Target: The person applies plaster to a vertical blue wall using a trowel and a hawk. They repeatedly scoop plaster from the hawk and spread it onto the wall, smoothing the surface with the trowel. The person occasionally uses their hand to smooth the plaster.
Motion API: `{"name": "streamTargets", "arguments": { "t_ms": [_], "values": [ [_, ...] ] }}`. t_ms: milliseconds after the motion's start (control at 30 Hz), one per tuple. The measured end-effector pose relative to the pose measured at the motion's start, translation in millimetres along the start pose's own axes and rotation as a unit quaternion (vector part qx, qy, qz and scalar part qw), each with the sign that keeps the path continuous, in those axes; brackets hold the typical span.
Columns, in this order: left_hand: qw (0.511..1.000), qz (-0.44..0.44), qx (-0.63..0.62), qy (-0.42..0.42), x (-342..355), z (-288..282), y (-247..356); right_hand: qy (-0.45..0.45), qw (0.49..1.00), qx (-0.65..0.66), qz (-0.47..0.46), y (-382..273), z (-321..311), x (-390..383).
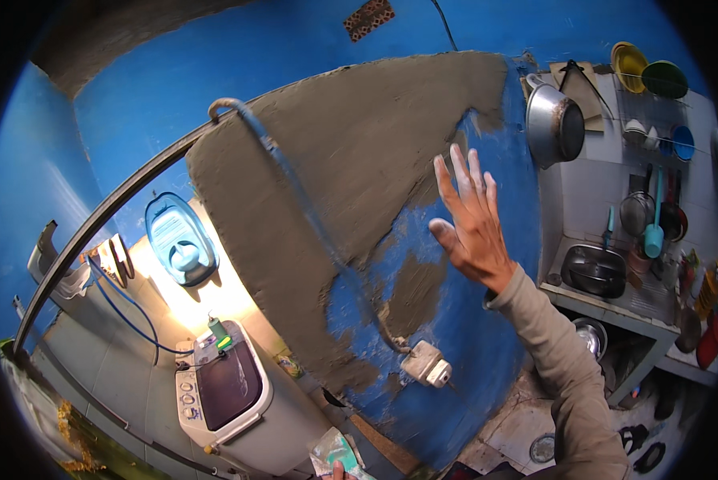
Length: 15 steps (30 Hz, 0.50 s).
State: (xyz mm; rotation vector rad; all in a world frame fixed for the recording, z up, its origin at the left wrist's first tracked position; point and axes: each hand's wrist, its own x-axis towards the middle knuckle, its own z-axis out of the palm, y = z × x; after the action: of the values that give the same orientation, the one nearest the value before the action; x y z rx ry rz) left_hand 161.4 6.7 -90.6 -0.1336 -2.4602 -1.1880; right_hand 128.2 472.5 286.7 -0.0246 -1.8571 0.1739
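Observation:
My right hand (477, 228) is raised in front of the blue wall (487, 360), fingers spread and dusty with pale powder. Nothing is in it. Grey plaster (271, 208) covers the upper and left part of this wall, with patches lower down. At the bottom edge, only a bit of my left hand (339, 472) shows, its thumb pressed on a flat scraper (329, 446) with a teal and whitish face. A blue pipe (307, 204) runs down over the plaster to a smeared socket box (428, 365).
Left of the wall stands a twin-tub washing machine (223, 384), under a light blue plastic basin (181, 240). On the right are a sink (595, 270), a hanging metal pot (555, 124) and a plate rack (647, 84). Sandals (651, 456) lie on the floor.

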Motion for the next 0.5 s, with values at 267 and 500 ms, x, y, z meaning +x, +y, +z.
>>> {"name": "streamTargets", "arguments": {
  "t_ms": [267, 500],
  "values": [
    [0.965, -0.036, 0.257, -0.046, -67.6, -4.5, 32.5, 0.133, 0.991, 0.013, 0.0, 41.9, 8.0, 99.0],
    [0.98, -0.027, 0.195, 0.004, -82.3, -9.1, 76.0, 0.075, 0.987, 0.032, -0.14, -3.7, 8.9, 69.3]
  ]
}}
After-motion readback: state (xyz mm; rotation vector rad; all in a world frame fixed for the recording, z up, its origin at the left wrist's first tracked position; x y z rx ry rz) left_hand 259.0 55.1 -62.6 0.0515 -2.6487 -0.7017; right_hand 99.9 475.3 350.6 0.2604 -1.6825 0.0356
